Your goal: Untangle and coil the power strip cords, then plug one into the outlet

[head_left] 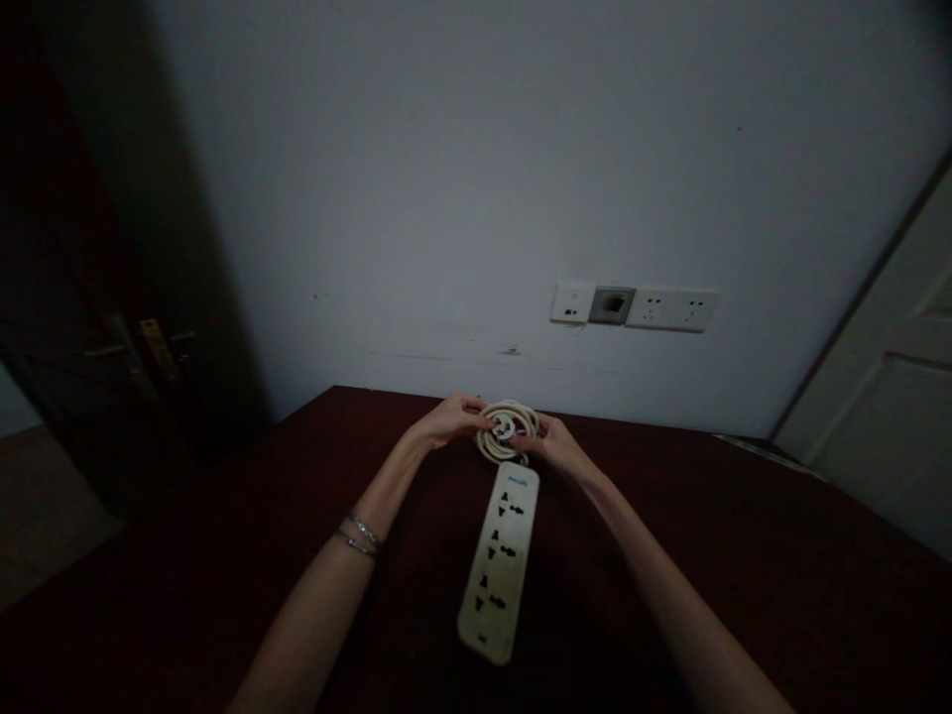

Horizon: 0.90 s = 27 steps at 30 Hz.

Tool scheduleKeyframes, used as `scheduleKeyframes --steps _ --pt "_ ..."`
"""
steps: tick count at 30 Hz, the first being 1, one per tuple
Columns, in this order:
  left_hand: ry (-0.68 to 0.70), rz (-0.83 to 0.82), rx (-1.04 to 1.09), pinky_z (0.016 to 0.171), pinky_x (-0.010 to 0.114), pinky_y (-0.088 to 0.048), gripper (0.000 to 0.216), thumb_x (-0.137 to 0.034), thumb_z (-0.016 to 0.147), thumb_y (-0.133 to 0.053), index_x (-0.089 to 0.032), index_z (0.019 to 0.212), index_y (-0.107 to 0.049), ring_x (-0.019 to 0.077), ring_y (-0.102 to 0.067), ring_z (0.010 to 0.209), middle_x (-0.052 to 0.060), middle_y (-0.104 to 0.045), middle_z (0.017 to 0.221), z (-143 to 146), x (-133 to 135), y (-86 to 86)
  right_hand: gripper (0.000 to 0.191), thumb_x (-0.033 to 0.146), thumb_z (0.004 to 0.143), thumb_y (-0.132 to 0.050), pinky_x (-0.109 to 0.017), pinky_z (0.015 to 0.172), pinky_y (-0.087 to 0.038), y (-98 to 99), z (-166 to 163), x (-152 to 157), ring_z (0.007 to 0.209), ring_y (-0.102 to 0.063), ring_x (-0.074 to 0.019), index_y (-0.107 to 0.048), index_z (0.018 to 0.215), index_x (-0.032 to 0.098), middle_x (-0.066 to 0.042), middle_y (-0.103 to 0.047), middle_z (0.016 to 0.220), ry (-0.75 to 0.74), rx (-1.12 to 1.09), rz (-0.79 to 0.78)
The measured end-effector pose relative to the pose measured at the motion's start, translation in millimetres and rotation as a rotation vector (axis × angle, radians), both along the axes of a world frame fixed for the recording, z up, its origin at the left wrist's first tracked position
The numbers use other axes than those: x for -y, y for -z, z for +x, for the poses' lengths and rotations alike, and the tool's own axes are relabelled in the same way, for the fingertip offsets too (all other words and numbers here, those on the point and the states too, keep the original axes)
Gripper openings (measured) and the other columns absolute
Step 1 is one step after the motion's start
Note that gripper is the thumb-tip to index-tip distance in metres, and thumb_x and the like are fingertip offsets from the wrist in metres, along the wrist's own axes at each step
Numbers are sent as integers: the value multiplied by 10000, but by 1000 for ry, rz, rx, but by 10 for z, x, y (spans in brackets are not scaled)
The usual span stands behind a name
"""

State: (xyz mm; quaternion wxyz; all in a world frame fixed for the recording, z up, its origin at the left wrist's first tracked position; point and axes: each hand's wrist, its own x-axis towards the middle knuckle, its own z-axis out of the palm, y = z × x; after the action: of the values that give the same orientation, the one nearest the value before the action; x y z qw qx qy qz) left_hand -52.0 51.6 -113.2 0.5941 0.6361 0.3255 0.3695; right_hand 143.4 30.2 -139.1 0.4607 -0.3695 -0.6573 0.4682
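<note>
A cream power strip (pixel 498 560) with several sockets lies lengthwise on the dark red-brown table (pixel 744 555). At its far end its cable is wound into a coil (pixel 513 416) with the plug (pixel 503 428) in the middle. My left hand (pixel 450 419) pinches the coil from the left, fingers closed on it. From the right, my right hand (pixel 554 444) grips the same coil. Two thin bracelets (pixel 358 535) circle my left wrist.
Wall sockets and a switch plate (pixel 636 306) sit on the white wall above the table's far edge. A dark door with a brass handle (pixel 149 352) stands at the left. A white door (pixel 892 397) is at the right.
</note>
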Motion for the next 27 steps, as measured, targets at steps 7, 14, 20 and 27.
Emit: scheduleKeyframes --steps 7,14,20,27 --pt "-106 82 -33 606 241 -435 223 -145 527 -712 -75 726 -640 106 -569 574 39 -640 643 59 37 -64 385 252 546 -727 -307 728 -471 37 2 -21 725 -620 -183 -647 899 120 -44 -681 810 1 -104 -43" --pt "-208 181 -132 514 192 -388 144 -115 534 -647 -93 668 -596 73 -506 500 -18 -566 549 136 14 -10 342 197 510 -697 -285 646 -469 46 -16 -55 637 -598 -168 -655 833 94 -44 -674 738 121 -43 5" --pt "-269 240 -196 524 186 -400 161 -97 537 -616 -88 698 -622 82 -524 538 -16 -579 581 142 -51 95 315 218 523 -668 -274 628 -463 81 -13 -75 642 -600 -168 -648 815 101 -55 -680 756 208 88 80" --pt "-170 259 -115 603 209 -449 253 -121 550 -664 -80 798 -634 104 -581 632 26 -633 690 83 -106 170 317 229 546 -649 -263 596 -461 104 30 -106 628 -594 -166 -657 831 89 -56 -679 747 247 155 118"
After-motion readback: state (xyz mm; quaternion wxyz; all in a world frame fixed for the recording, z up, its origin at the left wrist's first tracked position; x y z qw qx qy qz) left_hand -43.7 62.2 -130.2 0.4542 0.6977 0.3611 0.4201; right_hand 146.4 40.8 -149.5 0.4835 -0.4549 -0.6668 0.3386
